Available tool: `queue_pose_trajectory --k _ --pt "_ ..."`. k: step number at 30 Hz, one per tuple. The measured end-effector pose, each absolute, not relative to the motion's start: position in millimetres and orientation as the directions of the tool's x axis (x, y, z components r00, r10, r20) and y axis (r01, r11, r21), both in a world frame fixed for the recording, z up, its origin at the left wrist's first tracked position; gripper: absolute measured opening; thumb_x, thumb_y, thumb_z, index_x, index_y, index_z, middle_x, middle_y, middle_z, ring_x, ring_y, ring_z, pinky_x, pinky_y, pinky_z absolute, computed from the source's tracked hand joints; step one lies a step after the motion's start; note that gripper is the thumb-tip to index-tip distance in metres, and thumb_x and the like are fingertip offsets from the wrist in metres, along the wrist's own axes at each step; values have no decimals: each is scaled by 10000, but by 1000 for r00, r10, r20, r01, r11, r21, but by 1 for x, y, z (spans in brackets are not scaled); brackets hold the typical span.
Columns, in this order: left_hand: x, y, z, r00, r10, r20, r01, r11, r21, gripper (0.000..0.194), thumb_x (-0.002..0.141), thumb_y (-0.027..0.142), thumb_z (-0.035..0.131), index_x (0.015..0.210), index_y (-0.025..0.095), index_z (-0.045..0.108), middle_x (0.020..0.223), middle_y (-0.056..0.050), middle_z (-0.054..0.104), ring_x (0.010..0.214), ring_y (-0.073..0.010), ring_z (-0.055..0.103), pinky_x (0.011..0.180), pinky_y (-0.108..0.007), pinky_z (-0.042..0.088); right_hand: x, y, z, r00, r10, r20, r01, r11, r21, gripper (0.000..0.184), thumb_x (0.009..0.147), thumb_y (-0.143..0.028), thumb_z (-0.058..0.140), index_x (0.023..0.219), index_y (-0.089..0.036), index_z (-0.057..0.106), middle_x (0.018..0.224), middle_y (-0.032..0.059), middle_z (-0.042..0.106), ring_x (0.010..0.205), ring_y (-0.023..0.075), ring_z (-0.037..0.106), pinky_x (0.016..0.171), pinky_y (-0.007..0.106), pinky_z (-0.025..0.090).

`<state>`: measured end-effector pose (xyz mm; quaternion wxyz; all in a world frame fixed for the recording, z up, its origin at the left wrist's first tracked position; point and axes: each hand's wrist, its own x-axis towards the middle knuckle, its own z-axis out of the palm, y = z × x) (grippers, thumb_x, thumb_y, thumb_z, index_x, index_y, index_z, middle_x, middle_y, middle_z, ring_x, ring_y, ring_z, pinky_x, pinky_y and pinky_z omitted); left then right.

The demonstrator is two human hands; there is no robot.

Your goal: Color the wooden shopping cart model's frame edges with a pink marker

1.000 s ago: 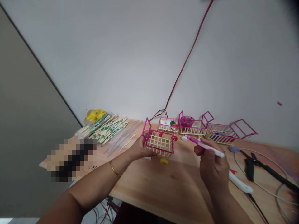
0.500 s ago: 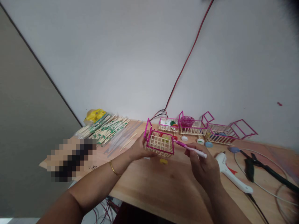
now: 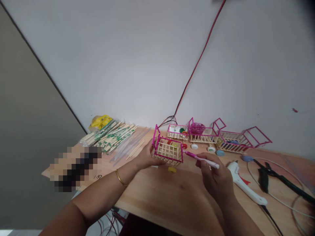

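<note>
My left hand [image 3: 147, 156] grips a small cart made of thin wooden sticks [image 3: 168, 151] by its left end. The cart's top rim and handle are magenta, the lower lattice bare wood, and a yellow bottle cap [image 3: 172, 169] shows under it. Some of the left fingers are hidden behind the cart. Held between the fingers of my right hand [image 3: 216, 175] is a white-handled paintbrush [image 3: 204, 160] with magenta on its front part. Its tip is at the cart's right rim corner; whether it touches, I cannot tell.
Stick carts with magenta rims [image 3: 204, 135] line the wall, one holding a magenta-stained cup [image 3: 197, 127]. Wooden sticks [image 3: 115, 136] and a yellow bag [image 3: 100, 122] lie at left. A white glue gun [image 3: 246, 186], dark-handled pliers [image 3: 268, 172] and loose cables are at right.
The paintbrush and my right hand have shifted slightly right, drawing the tip a little off the rim corner. My left hand and the cart have hardly moved.
</note>
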<state>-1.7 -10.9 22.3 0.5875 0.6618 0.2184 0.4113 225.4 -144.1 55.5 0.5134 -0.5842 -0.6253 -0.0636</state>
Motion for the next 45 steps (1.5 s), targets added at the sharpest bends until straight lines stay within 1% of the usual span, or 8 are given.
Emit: queue_pose_trajectory --k 4,9,16,24,34,37,41,45 --pt "-3 -11 23 587 762 275 -179 -209 961 950 497 286 946 1325 200 490 1318 -142 601 1232 -335 570 1038 -425 460 226 -145 55 233 652 721 780 317 -539 225 941 -379 491 949 -227 656 720 7 691 599 152 668 560 258 504" --pt "-3 -15 26 695 663 278 -197 -196 961 920 506 257 941 1319 198 514 1310 -140 618 1212 -328 586 1007 -413 484 226 -144 59 199 634 747 785 353 -509 189 941 -332 510 985 -239 668 843 25 721 703 163 688 651 277 526" --pt "3 -26 36 793 545 274 -207 -183 961 910 552 218 913 1357 203 489 1329 -143 620 1224 -326 597 1020 -441 487 222 -140 61 78 644 761 773 443 -454 171 940 -295 525 1011 -238 669 886 35 720 821 163 691 704 268 544" --pt "4 -30 36 811 539 228 -157 -175 972 917 513 192 922 1338 190 523 1297 -138 651 1203 -329 616 1005 -416 506 217 -138 61 6 660 752 745 499 -444 151 927 -271 545 1020 -239 660 879 41 707 814 161 677 690 269 546" --pt "4 -27 35 817 517 255 -200 -161 967 883 520 163 920 1313 199 532 1316 -143 630 1218 -330 602 1011 -427 497 220 -139 61 54 670 740 762 452 -464 178 935 -309 528 991 -230 676 868 55 721 792 177 684 685 293 547" --pt "5 -28 35 826 503 254 -201 -159 967 860 548 179 913 1318 202 532 1293 -137 645 1192 -318 617 996 -416 504 219 -139 61 25 675 738 752 474 -459 178 930 -307 535 1011 -232 676 880 58 717 808 178 683 685 290 549" --pt "5 -27 33 825 513 238 -180 -161 970 866 528 185 925 1302 197 537 1274 -132 649 1162 -303 625 978 -400 507 219 -138 61 1 660 751 769 480 -422 142 924 -275 553 998 -241 668 867 40 708 795 163 674 673 268 544" --pt "4 -25 33 833 511 214 -160 -148 976 800 559 200 912 1271 179 547 1228 -130 658 1116 -286 633 940 -386 514 220 -138 62 0 639 769 764 496 -412 137 924 -251 550 1008 -246 659 871 33 702 796 156 665 678 262 544"
